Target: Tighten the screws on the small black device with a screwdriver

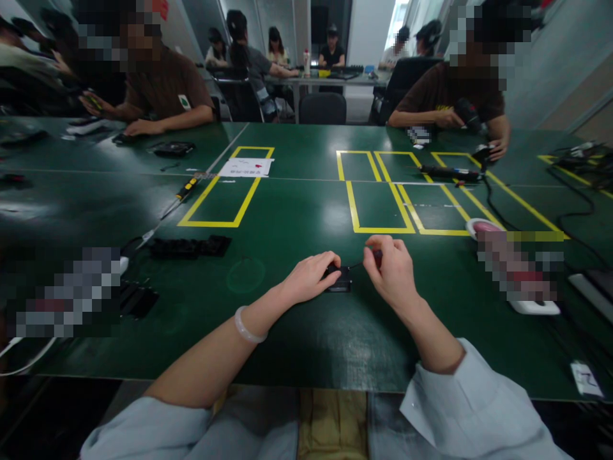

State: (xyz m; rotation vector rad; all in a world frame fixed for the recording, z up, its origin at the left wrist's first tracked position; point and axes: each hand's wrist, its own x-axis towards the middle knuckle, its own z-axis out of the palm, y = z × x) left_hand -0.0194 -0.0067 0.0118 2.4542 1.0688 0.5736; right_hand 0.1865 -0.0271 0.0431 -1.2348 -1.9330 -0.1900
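the left hand (312, 278) bends over a small black block (341, 281), the thumb and the fingers closing on its left part, so this part is hidden. the right hand (390, 271) pinches a thin dark tool (355, 264) between the thumb and the curled fingers; its slim end points to the block, but i cannot tell if it touches.

the block lies on the green desk (306, 217), nearer to the front edge than to the far edge, and a little right of the middle of the front edge. i judge it to be light and stiff, perhaps of plastic, and its smooth faces could slide a little on the desk. how fragile it is, i cannot tell. the good hold seems to be at its two opposite sides, with the top left free.

in look it is low and boxy, with straight borders, and a paler line runs along its edge; finer details are too small to read.

farther out, toward the left edge of the desk, lie a row of black parts (189, 246) and a dark pile (138, 299).
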